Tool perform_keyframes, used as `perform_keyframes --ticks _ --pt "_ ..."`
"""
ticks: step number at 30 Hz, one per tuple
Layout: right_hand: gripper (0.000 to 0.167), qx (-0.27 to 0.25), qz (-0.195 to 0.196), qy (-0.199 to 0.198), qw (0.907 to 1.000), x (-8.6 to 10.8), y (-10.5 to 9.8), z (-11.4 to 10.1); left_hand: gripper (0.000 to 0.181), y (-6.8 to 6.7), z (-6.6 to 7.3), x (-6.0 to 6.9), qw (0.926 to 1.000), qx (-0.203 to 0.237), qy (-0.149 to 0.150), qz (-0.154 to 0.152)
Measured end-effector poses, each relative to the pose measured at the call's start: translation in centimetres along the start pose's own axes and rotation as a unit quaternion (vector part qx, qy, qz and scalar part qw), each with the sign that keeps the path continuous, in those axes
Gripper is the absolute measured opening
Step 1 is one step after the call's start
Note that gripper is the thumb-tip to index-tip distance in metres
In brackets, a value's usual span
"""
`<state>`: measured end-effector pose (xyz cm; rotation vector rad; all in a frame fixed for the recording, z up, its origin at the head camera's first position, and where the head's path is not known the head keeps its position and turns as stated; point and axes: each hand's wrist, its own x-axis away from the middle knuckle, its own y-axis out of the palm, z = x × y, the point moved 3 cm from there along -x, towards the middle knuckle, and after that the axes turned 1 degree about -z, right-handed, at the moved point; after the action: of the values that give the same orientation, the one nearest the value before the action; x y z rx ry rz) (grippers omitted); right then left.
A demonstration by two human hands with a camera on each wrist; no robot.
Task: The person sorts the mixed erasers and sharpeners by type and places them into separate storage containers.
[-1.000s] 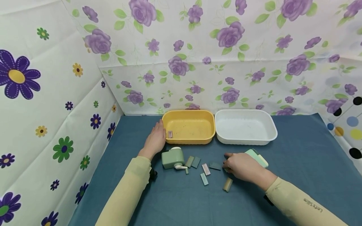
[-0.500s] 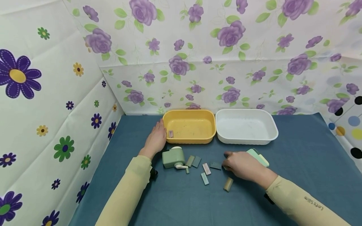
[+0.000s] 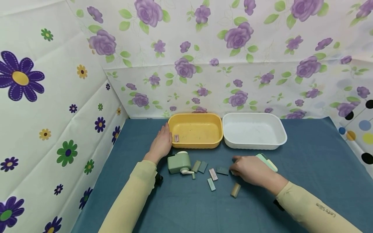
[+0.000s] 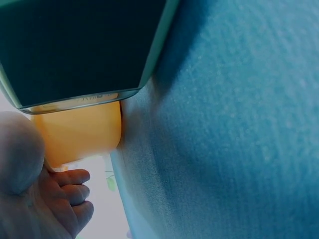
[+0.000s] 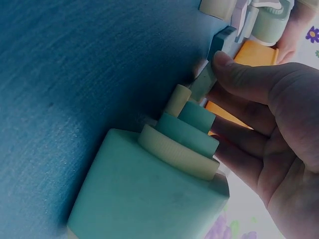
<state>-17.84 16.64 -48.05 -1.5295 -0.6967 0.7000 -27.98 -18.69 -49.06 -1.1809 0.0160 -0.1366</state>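
Note:
My right hand (image 3: 250,170) reaches down to the cloth. In the right wrist view its thumb and a finger pinch a small grey-green block (image 5: 203,83), which looks like an eraser. Right by it lies a mint-green and cream device (image 5: 149,184), mostly covered by the hand in the head view. My left hand (image 3: 160,144) rests its straight fingers along the left side of the yellow tray (image 3: 198,143). Inside that tray is a small pinkish block (image 3: 176,138). Close to the left wrist stands a green crank pencil sharpener (image 3: 178,162).
Between the hands lie several small blocks, among them a teal one (image 3: 222,171), a pink-white one (image 3: 213,174), a pale blue one (image 3: 211,184) and a tan one (image 3: 235,190). Touching the yellow tray is a white tray (image 3: 254,146). A flowered sheet (image 3: 204,87) hangs behind the blue cloth (image 3: 186,207).
The view has shifted very slightly. My left hand keeps its place on the yellow tray, and my right hand's fingers stay at the same spot with barely any movement.

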Motion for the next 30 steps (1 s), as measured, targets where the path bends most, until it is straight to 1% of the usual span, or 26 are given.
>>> perform_keyframes --ticks 3,8,16,22,30 --pt "0.012 -0.006 0.005 0.003 1.0 0.0 -0.1 0.0 0.061 0.0 0.0 0.0 1.0 0.001 -0.003 0.0" --pt "0.014 -0.014 0.015 0.019 0.9996 0.1 -0.3 -0.1 0.061 -0.1 0.1 0.0 1.0 0.002 -0.002 0.002" --pt "0.012 -0.025 0.023 0.045 0.9984 0.0 -0.5 -0.4 0.062 0.2 0.0 -0.2 1.0 -0.004 0.002 0.0" --pt "0.016 -0.041 0.036 0.062 0.9966 0.0 -0.6 -0.5 0.061 0.4 -0.3 -0.3 0.9999 -0.01 0.01 0.005" --pt "0.019 -0.06 0.055 0.073 0.994 -0.2 -0.6 -1.0 0.061 0.3 -0.2 -0.2 0.9999 -0.008 0.008 0.004"
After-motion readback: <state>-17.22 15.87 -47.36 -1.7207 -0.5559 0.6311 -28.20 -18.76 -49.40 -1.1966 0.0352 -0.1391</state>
